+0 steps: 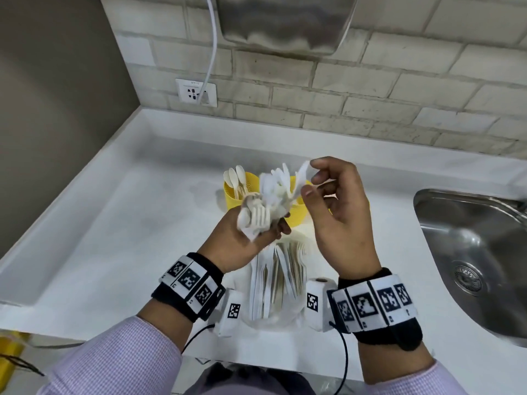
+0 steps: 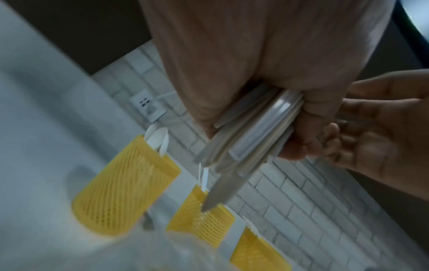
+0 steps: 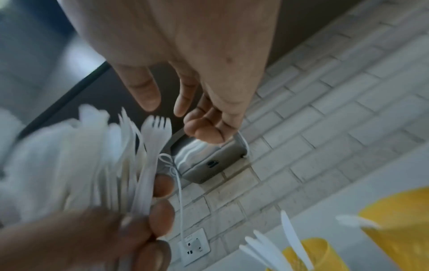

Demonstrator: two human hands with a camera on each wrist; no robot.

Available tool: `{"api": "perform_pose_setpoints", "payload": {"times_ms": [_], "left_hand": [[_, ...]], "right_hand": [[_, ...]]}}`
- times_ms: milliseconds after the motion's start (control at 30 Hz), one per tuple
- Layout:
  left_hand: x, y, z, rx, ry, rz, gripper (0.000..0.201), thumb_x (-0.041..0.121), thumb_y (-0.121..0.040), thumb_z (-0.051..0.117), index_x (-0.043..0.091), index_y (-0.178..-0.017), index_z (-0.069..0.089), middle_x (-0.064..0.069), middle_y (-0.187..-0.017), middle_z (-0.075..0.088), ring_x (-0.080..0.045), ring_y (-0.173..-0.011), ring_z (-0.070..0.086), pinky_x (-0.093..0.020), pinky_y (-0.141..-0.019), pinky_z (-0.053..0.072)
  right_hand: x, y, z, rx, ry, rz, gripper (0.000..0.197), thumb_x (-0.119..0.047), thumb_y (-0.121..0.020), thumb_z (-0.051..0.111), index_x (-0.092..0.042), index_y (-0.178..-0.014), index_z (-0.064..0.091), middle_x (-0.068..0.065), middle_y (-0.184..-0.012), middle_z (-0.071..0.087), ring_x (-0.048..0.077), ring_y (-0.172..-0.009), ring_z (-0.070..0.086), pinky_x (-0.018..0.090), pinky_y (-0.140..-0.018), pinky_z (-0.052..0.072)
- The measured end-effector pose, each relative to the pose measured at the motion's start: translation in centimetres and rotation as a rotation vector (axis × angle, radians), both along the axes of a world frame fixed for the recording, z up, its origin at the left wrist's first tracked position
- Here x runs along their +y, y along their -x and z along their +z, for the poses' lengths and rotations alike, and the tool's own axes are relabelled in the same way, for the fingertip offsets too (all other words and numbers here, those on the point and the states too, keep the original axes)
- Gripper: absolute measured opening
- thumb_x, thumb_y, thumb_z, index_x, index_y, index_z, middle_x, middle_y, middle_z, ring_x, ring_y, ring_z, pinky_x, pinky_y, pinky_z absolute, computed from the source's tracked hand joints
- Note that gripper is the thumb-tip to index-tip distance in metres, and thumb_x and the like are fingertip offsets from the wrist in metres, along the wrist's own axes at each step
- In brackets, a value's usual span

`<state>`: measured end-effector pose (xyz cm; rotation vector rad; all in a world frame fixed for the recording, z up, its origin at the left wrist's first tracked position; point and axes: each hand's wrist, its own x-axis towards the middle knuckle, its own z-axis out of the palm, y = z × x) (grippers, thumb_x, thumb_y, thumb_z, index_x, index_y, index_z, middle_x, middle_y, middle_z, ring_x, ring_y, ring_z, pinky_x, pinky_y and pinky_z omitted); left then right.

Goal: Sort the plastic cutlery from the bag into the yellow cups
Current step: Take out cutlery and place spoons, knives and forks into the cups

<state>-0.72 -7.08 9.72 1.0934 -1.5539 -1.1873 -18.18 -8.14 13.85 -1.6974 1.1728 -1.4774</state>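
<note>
My left hand [image 1: 273, 226] grips a fanned bundle of white plastic cutlery [image 1: 268, 201], forks and knives mixed, above the yellow cups. In the left wrist view the bundle [image 2: 250, 132] sticks out of my fist, one knife tip pointing down at the middle cup [image 2: 202, 214]. My right hand [image 1: 313, 178] hovers at the bundle's upper tips, thumb and fingers relaxed, holding nothing. In the right wrist view a fork [image 3: 155, 132] stands just below those fingertips [image 3: 148, 99]. The left cup [image 1: 236, 195] holds spoons. A second cup [image 1: 296, 215] is partly hidden behind my hands. The clear bag [image 1: 273, 283] with more cutlery lies between my wrists.
A steel sink [image 1: 470, 252] is sunk into the white counter [image 1: 114, 223] at the right. A wall socket [image 1: 196, 92] with a white cable [image 1: 212, 52] and a metal box [image 1: 285, 24] are on the brick wall behind. A third yellow cup [image 2: 257, 253] stands beside the others.
</note>
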Motion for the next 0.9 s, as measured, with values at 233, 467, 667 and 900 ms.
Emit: {"api": "perform_pose_setpoints", "payload": {"times_ms": [233, 467, 667, 900], "left_hand": [[-0.7, -0.3, 0.4, -0.145, 0.01, 0.045, 0.049, -0.026, -0.081, 0.062, 0.015, -0.107, 0.067, 0.002, -0.095, 0.072, -0.027, -0.089, 0.068, -0.04, -0.084, 0.057], [0.1, 0.6, 2.1, -0.129, -0.074, -0.04, 0.015, 0.01, -0.09, 0.078, 0.021, -0.098, 0.073, 0.02, -0.088, 0.075, 0.002, -0.086, 0.07, -0.01, -0.079, 0.048], [0.3, 2.2, 3.0, -0.068, -0.136, -0.08, 0.015, 0.006, -0.092, 0.075, 0.007, -0.107, 0.073, -0.006, -0.098, 0.08, -0.025, -0.098, 0.075, -0.025, -0.086, 0.056], [0.6, 4.4, 3.8, -0.086, -0.119, -0.075, 0.015, 0.002, -0.09, 0.074, 0.001, -0.104, 0.069, 0.0, -0.087, 0.079, -0.013, -0.08, 0.075, -0.011, -0.069, 0.051]], "right_hand": [[-0.6, 2.2, -1.1, -0.334, -0.237, 0.315, 0.024, -0.005, -0.083, 0.059, -0.01, -0.104, 0.07, 0.036, -0.092, 0.051, 0.03, -0.075, 0.053, 0.041, -0.073, 0.045], [-1.2, 3.6, -0.1, -0.235, -0.183, 0.326, 0.026, -0.004, -0.077, 0.059, -0.006, -0.1, 0.068, 0.011, -0.091, 0.068, 0.026, -0.081, 0.058, 0.033, -0.077, 0.049], [-2.2, 5.7, 2.7, -0.111, -0.148, 0.303, 0.021, -0.024, -0.092, 0.062, -0.009, -0.101, 0.072, 0.008, -0.095, 0.07, 0.02, -0.081, 0.06, 0.032, -0.076, 0.051], [-3.8, 6.9, 5.2, 0.267, -0.046, 0.322, 0.009, -0.014, -0.09, 0.073, -0.017, -0.097, 0.077, -0.004, -0.094, 0.07, 0.019, -0.085, 0.067, 0.044, -0.079, 0.055]]}}
